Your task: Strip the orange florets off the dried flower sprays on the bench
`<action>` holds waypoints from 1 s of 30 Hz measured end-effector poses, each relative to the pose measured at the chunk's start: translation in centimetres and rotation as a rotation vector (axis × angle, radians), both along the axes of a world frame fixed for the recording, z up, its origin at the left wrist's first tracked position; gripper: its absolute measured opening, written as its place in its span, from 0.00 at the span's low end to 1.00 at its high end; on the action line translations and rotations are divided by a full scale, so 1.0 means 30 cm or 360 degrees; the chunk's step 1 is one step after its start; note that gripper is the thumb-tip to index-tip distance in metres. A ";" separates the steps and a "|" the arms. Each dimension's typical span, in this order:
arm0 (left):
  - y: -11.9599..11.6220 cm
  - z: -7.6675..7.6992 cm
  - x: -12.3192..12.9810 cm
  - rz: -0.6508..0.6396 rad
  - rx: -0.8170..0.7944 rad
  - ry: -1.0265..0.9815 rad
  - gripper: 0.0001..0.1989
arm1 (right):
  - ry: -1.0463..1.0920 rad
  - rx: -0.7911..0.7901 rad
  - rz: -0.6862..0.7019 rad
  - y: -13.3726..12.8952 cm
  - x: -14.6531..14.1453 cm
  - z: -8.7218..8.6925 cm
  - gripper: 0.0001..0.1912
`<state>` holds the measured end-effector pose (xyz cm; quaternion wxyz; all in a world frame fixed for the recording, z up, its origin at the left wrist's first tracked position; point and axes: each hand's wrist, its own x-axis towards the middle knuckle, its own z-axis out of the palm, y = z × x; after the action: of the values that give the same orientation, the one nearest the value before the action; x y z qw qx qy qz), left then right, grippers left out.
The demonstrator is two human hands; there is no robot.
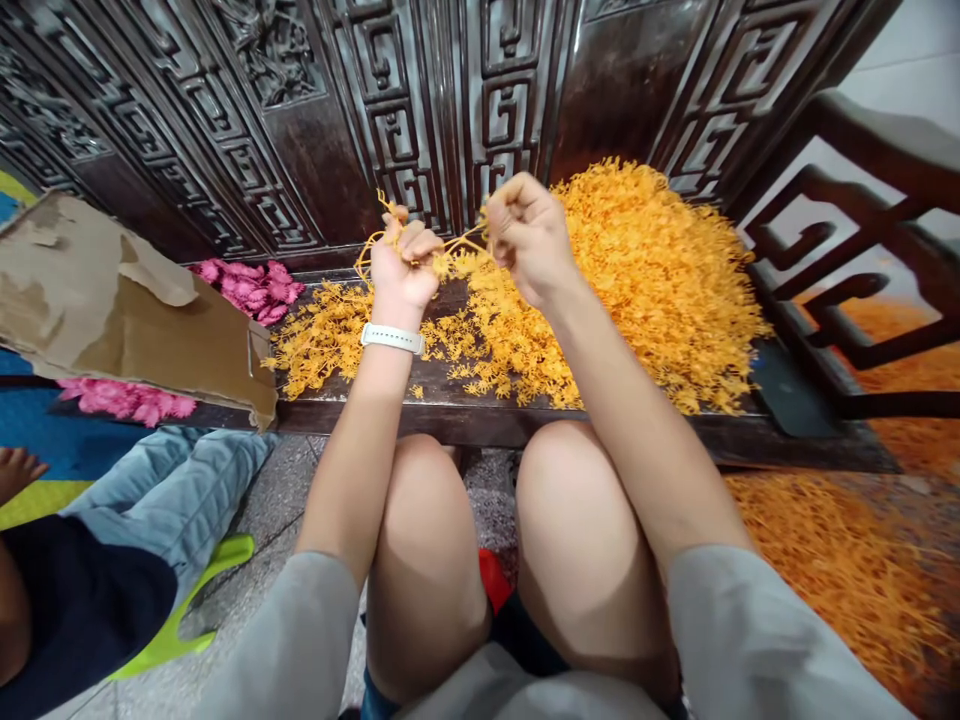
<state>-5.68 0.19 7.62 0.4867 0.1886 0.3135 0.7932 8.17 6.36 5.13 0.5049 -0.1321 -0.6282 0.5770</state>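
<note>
My left hand (405, 275), with a white band (392, 338) on its wrist, is closed round thin orange plastic sprigs (365, 256) whose stems loop out past the fingers. Beside it, my right hand (531, 238) pinches the stem end of an orange sprig that stretches between both hands. The exact grip of the right fingertips is partly hidden. Under the hands, loose orange sprigs (517, 340) lie scattered on the dark wooden bench (450, 415). A large heap of orange plastic sprigs (652, 280) rises right of my right hand, and a smaller pile (322, 335) lies left of my left wrist.
A torn cardboard piece (150, 330) stands at the left, with pink flowers (255, 290) behind it. Carved wooden panels (442, 100) back the bench. A dark flat object (795, 390) rests at its right end. More orange pieces (832, 570) cover the floor. Another person's jeans (180, 490) show at left.
</note>
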 end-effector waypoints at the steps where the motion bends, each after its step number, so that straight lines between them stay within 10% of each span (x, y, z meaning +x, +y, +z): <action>1: -0.008 0.011 0.007 -0.0033 -0.0017 -0.0024 0.22 | 0.0056 -0.0099 -0.0045 0.005 -0.008 0.002 0.28; 8: -0.043 0.055 0.062 -0.0400 -0.0218 -0.0054 0.18 | 0.0427 -0.0596 -0.0366 0.110 0.081 0.061 0.21; 14: -0.052 0.033 0.006 -0.0025 -0.0042 -0.0255 0.23 | 0.0010 -0.0831 -0.0798 0.190 0.170 -0.106 0.14; 18: -0.023 0.013 -0.016 0.0304 0.0082 -0.0320 0.21 | -0.0424 -0.0818 -0.0551 0.115 0.121 -0.162 0.20; 24: 0.001 -0.025 -0.032 0.0411 0.0275 -0.0232 0.21 | -0.0712 -0.0118 0.0773 -0.013 0.105 -0.058 0.23; 30: -0.010 -0.010 -0.031 0.0223 0.0214 -0.0108 0.25 | -0.0576 -0.0115 0.0728 -0.070 0.066 -0.021 0.32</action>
<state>-6.61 -0.11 7.33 0.4267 0.1715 0.2553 0.8505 10.15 4.27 4.51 0.2364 -0.1057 -0.7005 0.6650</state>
